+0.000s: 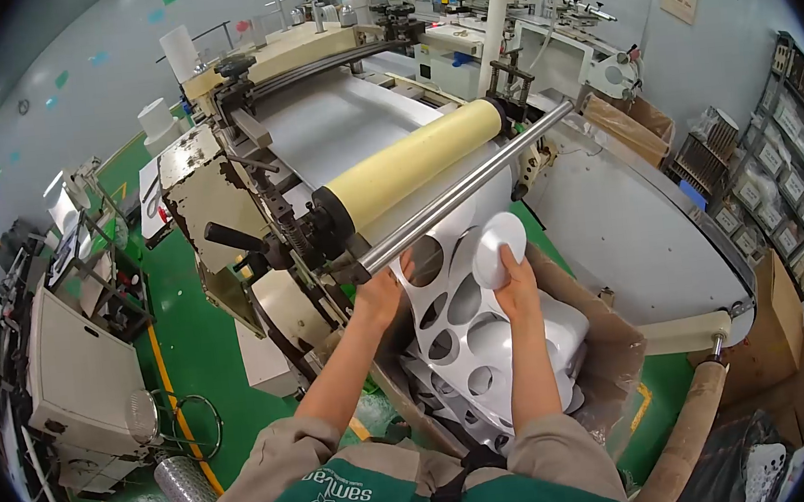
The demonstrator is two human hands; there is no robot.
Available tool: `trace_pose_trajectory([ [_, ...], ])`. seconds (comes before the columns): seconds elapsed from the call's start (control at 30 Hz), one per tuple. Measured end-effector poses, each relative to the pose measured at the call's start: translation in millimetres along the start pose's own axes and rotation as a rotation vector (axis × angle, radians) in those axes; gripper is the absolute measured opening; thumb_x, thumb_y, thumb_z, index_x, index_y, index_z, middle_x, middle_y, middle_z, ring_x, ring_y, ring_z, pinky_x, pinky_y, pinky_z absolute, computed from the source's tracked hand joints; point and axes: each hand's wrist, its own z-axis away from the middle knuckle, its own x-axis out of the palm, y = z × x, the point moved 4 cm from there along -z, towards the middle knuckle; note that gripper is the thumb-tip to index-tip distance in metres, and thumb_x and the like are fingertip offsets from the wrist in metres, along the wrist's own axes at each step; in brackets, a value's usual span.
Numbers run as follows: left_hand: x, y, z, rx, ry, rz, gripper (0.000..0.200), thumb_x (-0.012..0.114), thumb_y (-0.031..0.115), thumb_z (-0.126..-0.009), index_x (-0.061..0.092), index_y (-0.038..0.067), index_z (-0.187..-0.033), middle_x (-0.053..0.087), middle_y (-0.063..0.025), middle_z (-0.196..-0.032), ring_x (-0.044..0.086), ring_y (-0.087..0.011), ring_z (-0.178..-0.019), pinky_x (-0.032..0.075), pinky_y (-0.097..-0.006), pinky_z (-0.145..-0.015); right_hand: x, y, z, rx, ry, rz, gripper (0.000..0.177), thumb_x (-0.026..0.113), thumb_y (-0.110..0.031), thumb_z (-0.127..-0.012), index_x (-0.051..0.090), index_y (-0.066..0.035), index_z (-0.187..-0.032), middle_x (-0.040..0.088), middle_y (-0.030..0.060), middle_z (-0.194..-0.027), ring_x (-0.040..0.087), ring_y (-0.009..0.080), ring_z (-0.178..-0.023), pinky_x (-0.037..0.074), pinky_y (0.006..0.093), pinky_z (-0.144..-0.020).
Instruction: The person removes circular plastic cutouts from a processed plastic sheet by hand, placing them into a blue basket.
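Observation:
My right hand (519, 288) is closed on a white round disc (499, 249), thumb on its face, held up over the carton. At the left edge of the punched white sheet (438, 298), my left hand (383, 293) is closed with its fingertips partly behind the sheet. Large and small round holes run through this sheet. It hangs down below the steel bar (473, 189) and the yellow roller (418, 164) into an open cardboard box (610, 352). More punched white sheet lies folded inside the box.
The machine carries a wide white web (342, 126) behind the roller. A white cabinet (84, 364) stands at the left. A curved grey panel (633, 238) and a cardboard tube (681, 437) are at my right, near a loaded rack (782, 176).

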Motion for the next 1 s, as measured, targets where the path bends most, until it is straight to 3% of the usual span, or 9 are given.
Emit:
trace_pose_trajectory([
  [0.2, -12, -11, -26, 0.23, 0.042, 0.04, 0.036, 0.043, 0.027, -0.092, 0.046, 0.002, -0.117, 0.048, -0.0082, -0.122, 0.041, -0.0194, -0.115, 0.028, -0.0314, -0.1, 58, -3, -9, 0.046, -0.189, 0.431, 0.039, 0.063, -0.009, -0.08, 0.049, 0.001, -0.115, 0.058, 0.0075, -0.107, 0.055, 0.0157, -0.097, 0.044, 0.0291, -0.084],
  [0.33, 8, -39, 23, 0.172, 0.02, -0.025, 0.027, 0.046, 0.023, -0.091, 0.05, 0.003, -0.11, 0.056, -0.0024, -0.107, 0.051, -0.0116, -0.098, 0.039, -0.0259, -0.085, 57, 26, -20, 0.078, -0.283, 0.736, 0.039, 0.064, -0.013, -0.078, 0.052, 0.003, -0.111, 0.059, 0.0072, -0.101, 0.056, 0.0143, -0.089, 0.046, 0.027, -0.077],
  [0.4, -2, -53, 37, 0.032, 0.127, -0.11, 0.023, 0.046, 0.028, -0.092, 0.053, 0.008, -0.102, 0.059, 0.0027, -0.091, 0.054, -0.0064, -0.086, 0.04, -0.0225, -0.073, 50, 31, -9, 0.246, -0.332, 0.601, 0.038, 0.064, -0.013, -0.078, 0.052, 0.002, -0.111, 0.059, 0.0078, -0.1, 0.056, 0.0158, -0.091, 0.046, 0.0281, -0.08],
  [0.5, -1, -52, 32, 0.028, 0.078, -0.171, 0.032, 0.047, 0.029, -0.091, 0.05, 0.005, -0.111, 0.058, -0.0013, -0.103, 0.053, -0.0102, -0.095, 0.04, -0.0259, -0.081, 16, 45, -8, 0.269, -0.22, 0.392, 0.039, 0.062, -0.014, -0.081, 0.049, 0.001, -0.114, 0.058, 0.0092, -0.104, 0.055, 0.0192, -0.096, 0.044, 0.0315, -0.085],
  [0.63, 13, -33, 23, -0.026, 0.022, -0.089, 0.044, 0.044, 0.027, -0.092, 0.039, -0.001, -0.125, 0.044, -0.0128, -0.129, 0.042, -0.0217, -0.12, 0.033, -0.0338, -0.098, -20, 40, -8, 0.224, 0.167, -0.403, 0.035, 0.057, -0.017, -0.086, 0.047, -0.004, -0.117, 0.055, 0.0081, -0.112, 0.053, 0.0215, -0.104, 0.041, 0.0374, -0.093],
  [0.67, 8, -32, 15, -0.03, 0.039, -0.033, 0.046, 0.042, 0.028, -0.092, 0.037, -0.002, -0.126, 0.041, -0.014, -0.132, 0.039, -0.0237, -0.123, 0.031, -0.035, -0.1, -29, 30, -10, 0.164, 0.178, -0.448, 0.032, 0.057, -0.019, -0.086, 0.049, -0.006, -0.115, 0.057, 0.0066, -0.11, 0.054, 0.0196, -0.102, 0.044, 0.0353, -0.089],
  [0.77, -2, -16, -4, 0.025, -0.08, 0.025, 0.048, 0.036, 0.031, -0.093, 0.032, -0.002, -0.129, 0.037, -0.0141, -0.134, 0.034, -0.0247, -0.126, 0.028, -0.0381, -0.103, -38, 7, -11, 0.143, 0.256, -0.324, 0.028, 0.063, -0.023, -0.082, 0.054, -0.013, -0.107, 0.06, -0.0011, -0.1, 0.057, 0.0143, -0.09, 0.047, 0.0311, -0.074],
  [0.87, 11, -2, -5, 0.01, -0.128, 0.109, 0.047, 0.034, 0.029, -0.094, 0.029, 0.003, -0.132, 0.036, -0.0142, -0.135, 0.034, -0.0253, -0.126, 0.029, -0.0389, -0.103, -20, -4, -15, 0.146, 0.286, -0.121, 0.027, 0.062, -0.024, -0.083, 0.054, -0.014, -0.107, 0.06, -0.0032, -0.096, 0.058, 0.0133, -0.086, 0.047, 0.0297, -0.07],
  [1.0, 39, -2, 19, -0.11, 0.025, 0.086, 0.043, 0.044, 0.023, -0.091, 0.031, 0.007, -0.129, 0.039, -0.009, -0.131, 0.034, -0.027, -0.125, 0.03, -0.0425, -0.101, 16, -2, -26, 0.09, 0.017, 0.023, 0.037, 0.06, -0.018, -0.084, 0.047, -0.007, -0.117, 0.057, 0.0032, -0.105, 0.057, 0.0152, -0.095, 0.05, 0.0304, -0.076],
])
